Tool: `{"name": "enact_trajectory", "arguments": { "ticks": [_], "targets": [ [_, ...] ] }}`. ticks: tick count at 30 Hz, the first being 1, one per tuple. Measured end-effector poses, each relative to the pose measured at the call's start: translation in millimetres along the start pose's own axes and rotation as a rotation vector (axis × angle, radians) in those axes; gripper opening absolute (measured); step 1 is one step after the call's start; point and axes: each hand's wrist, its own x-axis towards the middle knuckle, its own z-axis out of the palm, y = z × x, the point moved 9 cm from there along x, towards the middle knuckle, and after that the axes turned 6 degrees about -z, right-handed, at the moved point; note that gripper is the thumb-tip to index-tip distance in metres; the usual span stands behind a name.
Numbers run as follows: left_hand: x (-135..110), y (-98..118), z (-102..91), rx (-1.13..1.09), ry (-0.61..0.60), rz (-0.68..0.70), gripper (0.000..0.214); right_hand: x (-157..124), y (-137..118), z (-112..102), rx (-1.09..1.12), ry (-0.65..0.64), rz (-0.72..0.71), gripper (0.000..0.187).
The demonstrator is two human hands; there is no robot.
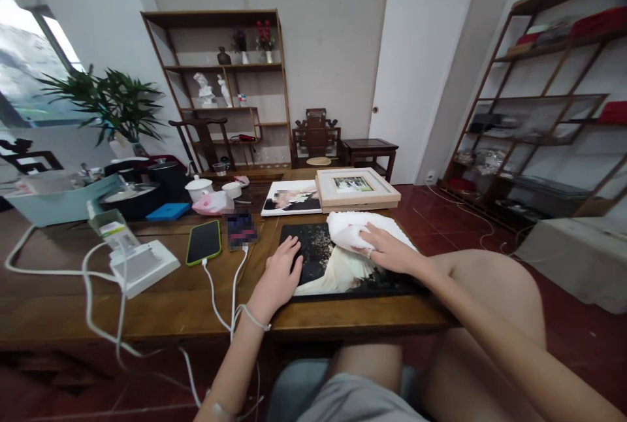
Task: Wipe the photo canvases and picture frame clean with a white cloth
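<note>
A large dark photo print (323, 265) lies flat on the wooden table (161, 308) in front of me. My left hand (280, 273) rests open on its left edge, fingers spread flat. My right hand (386, 249) is closed on a crumpled white cloth (350, 229) that sits on the upper right part of the print. Behind the print lie a second photo print (292, 198) and a light wooden picture frame (356, 188) with a small photo in it.
A green-cased phone (204, 242) on a white cable, a second device (240, 229), a white box (142, 266), a pink bag (213, 203), pots and a blue tub (59, 198) crowd the table's left. Shelves line the back and right walls.
</note>
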Motion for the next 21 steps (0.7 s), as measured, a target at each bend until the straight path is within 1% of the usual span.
{"name": "enact_trajectory", "arguments": {
  "ticks": [6,11,21],
  "targets": [
    [0.9,1.5,-0.8,-0.009,0.017,0.006,0.040,-0.7,-2.3,0.3,-0.036,0.008,-0.020,0.022],
    [1.8,1.4,-0.2,-0.014,0.029,0.009,0.040,0.4,3.3,1.0,-0.046,-0.013,-0.002,0.022],
    [1.5,3.2,-1.3,-0.020,0.014,-0.008,0.041,-0.7,10.3,5.6,-0.038,-0.035,0.015,0.024]
  ]
}}
